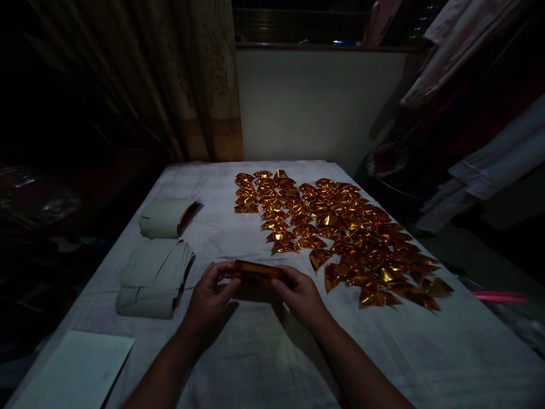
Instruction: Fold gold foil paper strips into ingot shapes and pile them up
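Between my two hands is a sheet of gold foil paper (254,271), bent into a narrow trough shape and raised just over the cloth-covered table (238,363). My left hand (215,289) pinches its left end, thumb in front and fingers behind. At the right end, my right hand (301,292) grips the paper the same way. Many folded gold foil pieces (330,220), shaped like small ingots, lie in rows beyond and to the right of my hands. Left of my left hand sit two curved stacks of pale-backed paper, a nearer stack (149,278) and a farther stack (164,217).
A flat pale sheet or pad (76,369) lies at the table's near left corner. A patterned curtain (208,85) hangs behind on the left, beside a pale wall (315,102). Clothes (502,153) hang at the right, and a pink handle (502,296) sticks out by the table's right edge.
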The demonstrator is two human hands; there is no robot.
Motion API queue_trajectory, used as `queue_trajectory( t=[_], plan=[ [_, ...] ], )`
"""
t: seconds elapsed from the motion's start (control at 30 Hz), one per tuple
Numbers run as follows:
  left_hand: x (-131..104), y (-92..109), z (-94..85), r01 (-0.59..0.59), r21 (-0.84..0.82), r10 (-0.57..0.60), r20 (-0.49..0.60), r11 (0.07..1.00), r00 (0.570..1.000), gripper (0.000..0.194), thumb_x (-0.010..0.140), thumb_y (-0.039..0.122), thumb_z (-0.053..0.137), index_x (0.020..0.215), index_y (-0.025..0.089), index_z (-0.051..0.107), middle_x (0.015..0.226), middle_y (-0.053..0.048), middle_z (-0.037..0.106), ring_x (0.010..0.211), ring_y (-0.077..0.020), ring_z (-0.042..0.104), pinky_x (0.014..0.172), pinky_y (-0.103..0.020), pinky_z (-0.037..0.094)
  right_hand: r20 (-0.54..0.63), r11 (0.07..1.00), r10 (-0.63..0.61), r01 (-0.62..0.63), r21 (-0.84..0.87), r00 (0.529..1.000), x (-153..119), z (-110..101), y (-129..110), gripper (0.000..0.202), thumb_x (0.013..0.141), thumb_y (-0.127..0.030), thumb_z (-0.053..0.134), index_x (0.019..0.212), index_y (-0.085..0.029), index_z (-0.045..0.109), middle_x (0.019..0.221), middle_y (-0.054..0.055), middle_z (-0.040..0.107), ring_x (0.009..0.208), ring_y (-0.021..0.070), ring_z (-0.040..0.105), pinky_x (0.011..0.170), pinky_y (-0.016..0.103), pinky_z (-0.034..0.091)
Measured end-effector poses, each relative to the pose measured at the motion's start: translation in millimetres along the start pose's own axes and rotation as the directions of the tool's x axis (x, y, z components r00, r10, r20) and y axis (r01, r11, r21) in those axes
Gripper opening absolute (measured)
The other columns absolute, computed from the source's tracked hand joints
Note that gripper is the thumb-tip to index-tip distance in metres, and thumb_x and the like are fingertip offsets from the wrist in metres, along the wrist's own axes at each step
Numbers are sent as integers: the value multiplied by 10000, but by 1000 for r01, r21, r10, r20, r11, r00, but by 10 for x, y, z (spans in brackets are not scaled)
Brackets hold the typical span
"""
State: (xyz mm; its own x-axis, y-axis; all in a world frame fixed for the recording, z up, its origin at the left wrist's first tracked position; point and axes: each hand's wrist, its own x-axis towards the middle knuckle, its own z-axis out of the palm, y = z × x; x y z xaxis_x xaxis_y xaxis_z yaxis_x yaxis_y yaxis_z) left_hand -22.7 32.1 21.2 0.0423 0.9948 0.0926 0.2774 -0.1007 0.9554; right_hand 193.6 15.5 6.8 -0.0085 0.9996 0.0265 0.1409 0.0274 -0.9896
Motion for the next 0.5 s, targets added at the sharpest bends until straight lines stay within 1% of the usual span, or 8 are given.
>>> queue_trajectory(
  t=[0.1, 0.2, 0.27, 0.33, 0.4, 0.43, 0.47, 0.5],
  plan=[
    [-14, 116, 40, 86, -147, -93, -36, 985, 995, 325, 737, 448, 731, 933, 207, 636, 939, -39, 706, 888, -211, 684, 805, -349, 558, 63, 997, 29, -34, 70, 998, -18, 26, -23, 332, 794, -415, 678, 1036, -190, 717, 918, 67, 739, 855, 220, 684, 781, 350, 544],
    [-7, 220, 38, 170, -237, -188, -55, 957, 981, 473, 681, 517, 779, 993, 207, 607, 881, -27, 711, 823, -210, 691, 735, -329, 561, 179, 996, 12, -28, 86, 984, -43, -2, -86, 397, 805, -423, 691, 1139, -208, 685, 925, 46, 723, 800, 191, 671, 733, 327, 546],
    [13, 281, 0, 239, -273, -250, -7, 932, 968, 583, 668, 561, 784, 1086, 212, 576, 861, -24, 713, 764, -210, 693, 673, -322, 557, 252, 996, -11, -11, 87, 968, -45, -69, -142, 434, 841, -434, 672, 1219, -223, 651, 900, 29, 709, 717, 161, 654, 655, 297, 543],
    [40, 324, -60, 307, -278, -299, 72, 910, 951, 668, 666, 587, 780, 1170, 214, 548, 853, -22, 704, 723, -210, 687, 630, -316, 543, 276, 997, -44, 24, 73, 960, -32, -163, -190, 460, 898, -447, 617, 1305, -233, 599, 944, 39, 705, 735, 157, 663, 644, 286, 547],
    [66, 339, -122, 369, -234, -335, 174, 899, 926, 748, 659, 582, 789, 1254, 210, 528, 834, -18, 685, 708, -202, 672, 620, -304, 521, 209, 993, -115, 110, 32, 971, -11, -251, -215, 394, 975, -409, 497, 1327, -252, 576, 1064, 70, 702, 871, 178, 685, 705, 306, 568],
    [74, 336, -147, 392, -200, -346, 227, 898, 910, 787, 660, 578, 789, 1296, 205, 516, 808, -9, 666, 693, -193, 657, 612, -292, 504, 177, 981, -183, 191, -32, 967, -3, -281, -217, 382, 978, -362, 493, 1344, -274, 560, 1141, 75, 686, 970, 190, 675, 779, 332, 573],
    [78, 326, -165, 406, -162, -352, 279, 900, 893, 820, 666, 578, 785, 1336, 198, 503, 779, 2, 640, 676, -181, 637, 601, -279, 485, 157, 954, -260, 278, -110, 953, 2, -298, -214, 393, 974, -307, 491, 1364, -295, 541, 1219, 78, 660, 1073, 201, 647, 861, 363, 563],
    [76, 312, -177, 408, -124, -352, 324, 904, 878, 843, 681, 580, 773, 1373, 193, 487, 763, 10, 614, 669, -171, 617, 595, -270, 467, 161, 907, -343, 371, -201, 925, 3, -301, -207, 436, 958, -247, 500, 1388, -315, 517, 1294, 79, 624, 1167, 209, 605, 942, 397, 536]
  ],
)
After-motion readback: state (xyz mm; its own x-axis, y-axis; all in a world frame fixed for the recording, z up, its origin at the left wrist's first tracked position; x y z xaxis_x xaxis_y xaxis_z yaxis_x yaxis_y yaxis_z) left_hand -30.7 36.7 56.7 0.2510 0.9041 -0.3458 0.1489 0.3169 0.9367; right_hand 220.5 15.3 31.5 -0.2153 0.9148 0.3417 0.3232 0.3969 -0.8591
